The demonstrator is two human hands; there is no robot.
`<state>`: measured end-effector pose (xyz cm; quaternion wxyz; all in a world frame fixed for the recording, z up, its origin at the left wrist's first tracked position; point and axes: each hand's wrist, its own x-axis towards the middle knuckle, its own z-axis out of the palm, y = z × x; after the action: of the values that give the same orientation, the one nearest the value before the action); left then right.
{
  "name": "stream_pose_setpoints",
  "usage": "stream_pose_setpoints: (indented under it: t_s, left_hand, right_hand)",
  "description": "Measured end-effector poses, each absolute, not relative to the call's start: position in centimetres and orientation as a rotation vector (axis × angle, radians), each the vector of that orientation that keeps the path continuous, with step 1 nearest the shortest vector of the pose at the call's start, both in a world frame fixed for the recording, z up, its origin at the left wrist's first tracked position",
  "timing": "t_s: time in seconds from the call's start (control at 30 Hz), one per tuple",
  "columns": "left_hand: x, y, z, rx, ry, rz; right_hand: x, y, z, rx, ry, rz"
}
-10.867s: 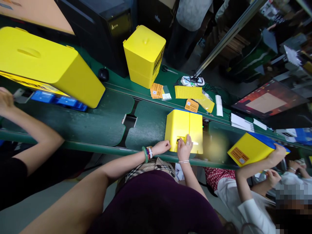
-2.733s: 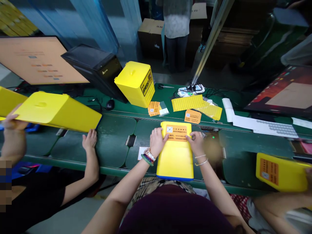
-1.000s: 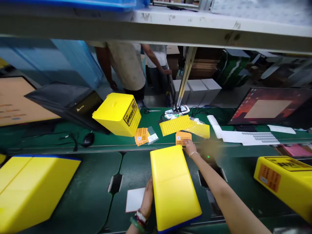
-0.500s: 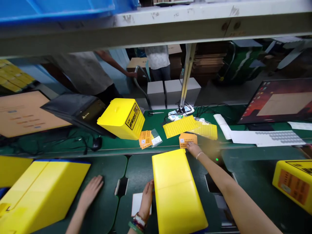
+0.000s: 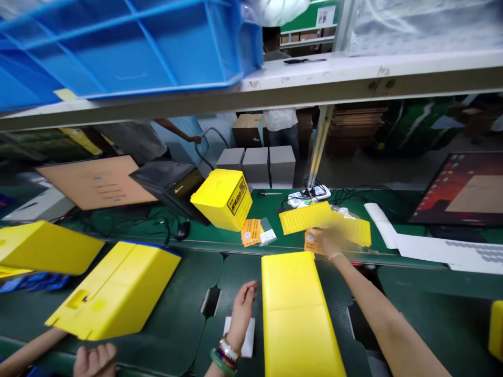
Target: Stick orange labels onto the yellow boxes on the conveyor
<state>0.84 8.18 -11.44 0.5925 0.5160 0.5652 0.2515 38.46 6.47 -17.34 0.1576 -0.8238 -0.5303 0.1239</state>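
A long yellow plastic box (image 5: 296, 309) lies flat on the green conveyor belt (image 5: 188, 293) straight in front of me. My left hand (image 5: 242, 309) rests beside its left edge, fingers loosely curled, holding nothing; a white paper slip (image 5: 249, 340) lies under the wrist. My right hand (image 5: 328, 241) reaches past the box's far end and lies on a stack of orange labels (image 5: 311, 242). It is blurred, so its grip does not show.
Sheets of yellow stickers (image 5: 310, 217), more orange labels (image 5: 251, 232) and an upright yellow box (image 5: 222, 199) sit beyond the belt. A co-worker's hand (image 5: 94, 360) is at lower left by another yellow box (image 5: 113, 290). A blue crate (image 5: 118, 47) sits on the shelf overhead. Monitors stand on both sides.
My view has tilted upward. My right hand stays on the orange labels. The yellow box at left has moved rightward along the belt, and the co-worker's hand has drawn back.
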Motion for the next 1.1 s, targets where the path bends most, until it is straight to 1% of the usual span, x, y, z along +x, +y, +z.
stream_pose_setpoints:
  t_s: [0.1,0.23,0.3,0.4,0.5,0.67,0.8,0.9,1.0,1.1]
  left_hand:
    - [2.7,7.6,-7.0,1.343,1.2,0.678]
    - [5.5,6.1,-1.0,1.341,0.963,0.697]
    - [6.2,5.4,0.7,1.251,0.885,0.694]
    - [6.1,4.4,1.4,1.125,0.857,0.708]
    - [5.1,3.5,1.2,1.072,0.839,0.703]
    - [3.8,2.2,1.3,1.241,0.763,0.681]
    - [3.1,1.1,1.5,1.468,0.779,0.694]
    - [1.9,1.0,1.3,1.568,0.77,0.678]
    - [-0.6,2.3,-0.6,1.559,0.814,0.688]
    - [-4.5,4.0,-5.0,1.512,0.996,0.676]
  right_hand:
    - [36.9,6.0,-12.4,-2.25,-1.563,0.179]
    - [30.9,2.3,-5.8,-1.827,-1.819,-0.164]
    - [27.8,0.0,-3.4,-1.671,-1.906,-0.249]
    - [24.6,-2.8,-1.4,-1.572,-1.935,-0.268]
    - [22.9,-4.2,-0.6,-1.566,-1.865,-0.129]
    - [20.0,-4.9,0.8,-1.523,-1.611,0.331]
    - [18.1,-5.3,1.9,-1.584,-1.511,0.462]
    - [17.9,-5.3,1.9,-1.585,-1.4,0.67]
    - [19.0,-5.1,1.1,-1.566,-1.186,0.869]
    - [20.5,-5.2,-0.3,-1.607,-1.054,0.928]
